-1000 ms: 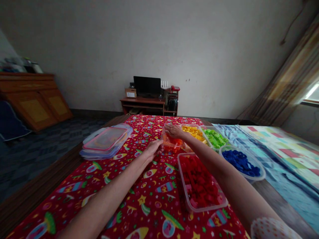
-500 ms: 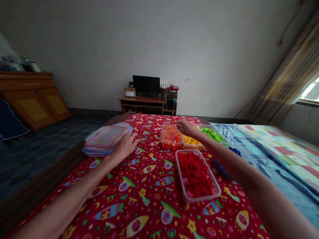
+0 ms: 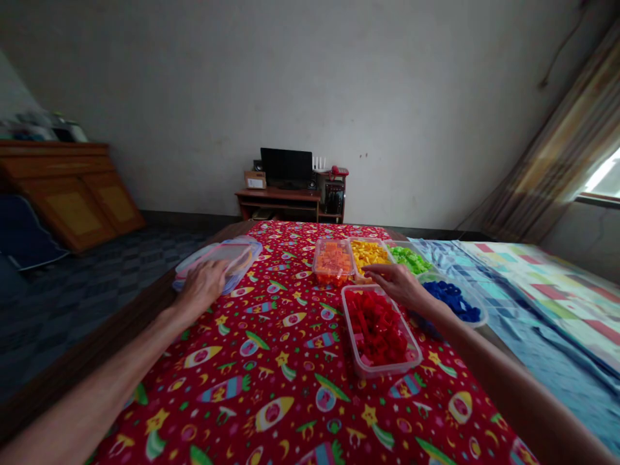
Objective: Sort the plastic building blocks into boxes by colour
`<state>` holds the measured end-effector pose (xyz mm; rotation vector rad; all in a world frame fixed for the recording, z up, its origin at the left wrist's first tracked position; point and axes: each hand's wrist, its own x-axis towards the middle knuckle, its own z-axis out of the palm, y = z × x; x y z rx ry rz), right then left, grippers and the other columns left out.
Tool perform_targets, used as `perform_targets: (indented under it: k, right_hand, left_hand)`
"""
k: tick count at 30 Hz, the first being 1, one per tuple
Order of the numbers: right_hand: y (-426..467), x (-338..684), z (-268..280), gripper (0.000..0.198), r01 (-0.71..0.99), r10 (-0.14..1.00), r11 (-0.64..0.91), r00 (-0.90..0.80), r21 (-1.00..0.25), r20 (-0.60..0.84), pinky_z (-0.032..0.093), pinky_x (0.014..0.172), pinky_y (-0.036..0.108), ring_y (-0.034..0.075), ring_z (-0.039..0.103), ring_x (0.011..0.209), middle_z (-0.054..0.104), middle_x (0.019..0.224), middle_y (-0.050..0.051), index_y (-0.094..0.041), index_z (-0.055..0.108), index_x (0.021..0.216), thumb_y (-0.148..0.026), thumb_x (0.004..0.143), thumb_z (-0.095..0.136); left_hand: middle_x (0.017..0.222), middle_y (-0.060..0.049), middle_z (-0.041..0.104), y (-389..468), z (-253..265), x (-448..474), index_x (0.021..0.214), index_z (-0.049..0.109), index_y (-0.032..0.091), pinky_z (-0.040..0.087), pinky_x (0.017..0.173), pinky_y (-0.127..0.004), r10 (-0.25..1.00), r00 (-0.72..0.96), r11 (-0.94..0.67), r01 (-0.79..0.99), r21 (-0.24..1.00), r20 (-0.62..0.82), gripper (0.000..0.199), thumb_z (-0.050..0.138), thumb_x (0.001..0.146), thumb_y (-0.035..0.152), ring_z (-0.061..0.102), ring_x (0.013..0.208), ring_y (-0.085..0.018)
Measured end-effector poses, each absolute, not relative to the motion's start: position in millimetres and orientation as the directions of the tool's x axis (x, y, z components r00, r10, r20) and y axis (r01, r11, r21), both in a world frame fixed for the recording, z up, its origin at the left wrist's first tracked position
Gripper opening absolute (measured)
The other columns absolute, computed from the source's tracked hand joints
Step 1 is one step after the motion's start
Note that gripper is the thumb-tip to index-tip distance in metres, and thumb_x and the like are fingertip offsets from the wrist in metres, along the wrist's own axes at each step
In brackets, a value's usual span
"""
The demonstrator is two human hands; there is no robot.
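Note:
My left hand (image 3: 206,283) is over the pile of clear plastic lids (image 3: 237,254), its fingers bent across the top lid and their tips partly hidden. The top lid has a pink-red rim. My right hand (image 3: 400,287) hovers between the box of yellow pieces (image 3: 371,250) and the box of red pieces (image 3: 378,329), fingers stretched leftward with nothing seen in them. Left of the yellow pieces stands a box of orange pieces (image 3: 334,258). Green pieces (image 3: 409,259) and a tub of blue pieces (image 3: 453,300) are beyond my right wrist.
A red patterned cloth (image 3: 271,374) covers the table. To the right is a bed (image 3: 547,310) with blue and checked covers. A desk with a monitor (image 3: 287,168) stands against the far wall, and a wooden cabinet (image 3: 72,194) is at the left.
My right hand has drawn back toward me from the orange and yellow boxes, uncovering the yellow pieces. My left hand has shifted left, from beside the lids onto the pile.

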<state>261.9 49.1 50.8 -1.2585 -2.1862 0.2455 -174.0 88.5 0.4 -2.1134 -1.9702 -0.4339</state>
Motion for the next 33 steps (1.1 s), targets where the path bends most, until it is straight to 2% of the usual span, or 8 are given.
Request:
perform_targets:
  k: [3,9,15,18,20,23,27,33]
  right_hand:
    - [38.2,258.2,48.7,0.03,0.703,0.836,0.541,-0.389,-0.461,0.387,0.052,0.071,0.03,0.02,0.07,0.079,0.075,0.094,0.008,-0.019,0.073,0.106,-0.024,0.089,0.049]
    - [25.7,249.6,44.3,0.031,0.627,0.791,0.612,-0.475,-0.481,0.386,0.051,0.073,0.029,0.019,0.069,0.083,0.075,0.095,0.007,-0.021,0.072,0.108,-0.024,0.09,0.048]
    - [9.3,240.3,58.1,0.032,0.607,0.784,0.621,-0.475,-0.496,0.4,0.05,0.073,0.029,0.018,0.068,0.082,0.074,0.094,0.007,-0.019,0.072,0.108,-0.026,0.09,0.047]
    - [5.0,233.8,64.0,0.034,0.6,0.833,0.552,-0.382,-0.579,0.4,0.051,0.076,0.033,0.021,0.069,0.085,0.074,0.096,0.008,-0.019,0.07,0.113,-0.031,0.091,0.048]
    - [5.7,227.3,64.6,0.038,0.516,0.865,0.501,-0.319,-0.695,0.387,0.052,0.08,0.036,0.023,0.068,0.092,0.073,0.103,0.009,-0.018,0.068,0.116,-0.039,0.092,0.047]
    - [9.3,215.4,64.2,0.047,0.278,0.915,0.382,-0.247,-0.881,0.318,0.054,0.08,0.039,0.024,0.066,0.097,0.07,0.108,0.011,-0.017,0.064,0.118,-0.05,0.09,0.047]
    - [10.9,210.3,68.8,0.045,-0.085,0.947,0.239,-0.2,-0.967,0.252,0.057,0.076,0.037,0.023,0.067,0.093,0.07,0.106,0.008,-0.022,0.062,0.117,-0.052,0.085,0.055]
    - [-6.4,256.9,68.0,0.03,-0.336,0.977,0.205,0.134,-0.919,0.169,0.055,0.058,0.027,0.017,0.064,0.063,0.067,0.067,-0.001,-0.021,0.066,0.094,-0.037,0.069,0.07]
  left_hand:
    - [0.108,-0.015,0.061,87.7,3.9,-169.2,0.114,0.052,0.006,0.036,0.091,-0.033,0.923,0.065,-0.052,0.998,-0.046,0.379,0.03,0.041,0.087,0.013,0.053,0.101,-0.025]
    - [0.099,-0.013,0.056,75.2,19.3,-163.5,0.111,0.053,0.007,0.038,0.09,-0.032,0.866,0.039,-0.038,0.999,-0.013,0.498,0.028,0.042,0.087,0.015,0.049,0.095,-0.024]
    - [0.09,-0.007,0.052,60.4,58.1,-163.0,0.102,0.055,0.013,0.04,0.088,-0.033,0.63,-0.086,-0.123,0.97,0.208,0.772,0.02,0.046,0.084,0.013,0.046,0.09,-0.022]
    - [0.087,-0.004,0.053,49.9,75.5,-149.1,0.102,0.055,0.013,0.042,0.085,-0.031,0.508,-0.254,-0.252,0.87,0.424,0.823,0.019,0.051,0.083,0.013,0.048,0.082,-0.017]
    - [0.083,-0.001,0.054,41.6,85.1,-128.3,0.099,0.054,0.013,0.043,0.083,-0.028,0.491,-0.391,-0.471,0.633,0.615,0.779,0.015,0.054,0.084,0.014,0.049,0.076,-0.014]
    - [0.079,0.001,0.057,24.7,94.9,-80.1,0.09,0.053,0.015,0.045,0.085,-0.026,0.678,-0.432,-0.685,-0.077,0.724,0.595,0.011,0.06,0.083,0.019,0.052,0.073,-0.011]
    - [0.078,-0.002,0.065,-9.3,88.7,-6.6,0.085,0.059,0.015,0.05,0.084,-0.026,0.907,-0.179,-0.418,-0.485,0.768,0.38,0.008,0.063,0.081,0.021,0.061,0.075,-0.012]
    - [0.084,0.0,0.07,-56.2,45.2,47.5,0.092,0.059,0.019,0.054,0.072,-0.02,0.988,0.151,0.049,-0.519,0.853,0.036,0.026,0.073,0.073,0.03,0.068,0.082,-0.015]
